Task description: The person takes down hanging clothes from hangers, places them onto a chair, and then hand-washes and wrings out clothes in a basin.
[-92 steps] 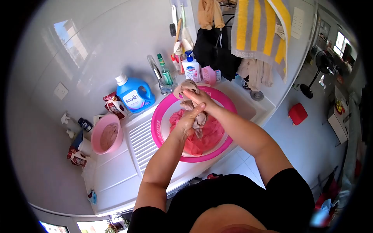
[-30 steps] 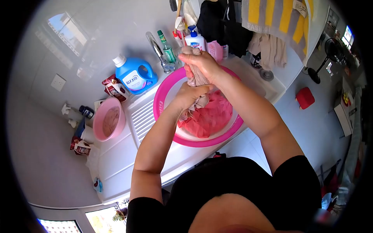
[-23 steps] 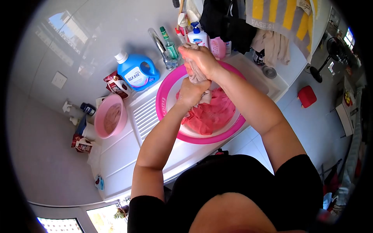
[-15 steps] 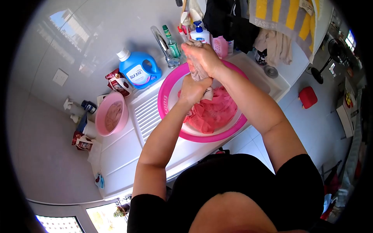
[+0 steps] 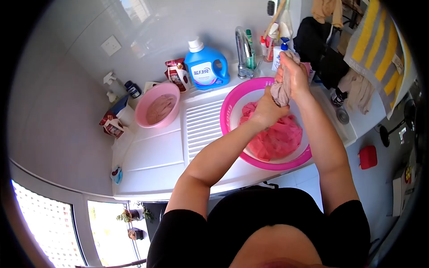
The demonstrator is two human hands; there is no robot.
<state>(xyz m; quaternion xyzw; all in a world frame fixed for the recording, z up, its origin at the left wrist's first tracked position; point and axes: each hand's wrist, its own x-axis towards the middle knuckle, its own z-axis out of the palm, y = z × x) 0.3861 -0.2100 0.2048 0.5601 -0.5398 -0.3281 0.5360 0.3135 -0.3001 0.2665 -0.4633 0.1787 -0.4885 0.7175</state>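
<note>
Had the beige cloth (image 5: 280,93) bunched up in both hands, over the far side of the big basin (image 5: 229,127). Gripped the lower part in the left hand (image 5: 268,110), knuckles up, pretty much a closed fist. Clasped the upper bit in the right hand (image 5: 295,76), just above the left, with fingers folded against the fabric. Couldn't tell about the far-side fingertips, hidden from view. Saw a crumpled red cloth (image 5: 277,140) down in the basin, right under the wrists.

Looked slippery to me, honestly. Might have lost the beige cloth out of one fist through uneven squeezing of damp fabric, and dropped it back onto the red one. Could also have strained the fabric by twisting too hard over such a short stretch. Worried a bit about drips past the rim too, from working so near the far edge rather than over the middle.

Noticed the soap bottle (image 5: 276,60) close behind the right hand, with the tap (image 5: 242,49) off to the left. Could have knocked the bottle with a careless swing of the knuckles. Seemed less worried about the small basin (image 5: 176,100), well apart on the bench (image 5: 149,165).
</note>
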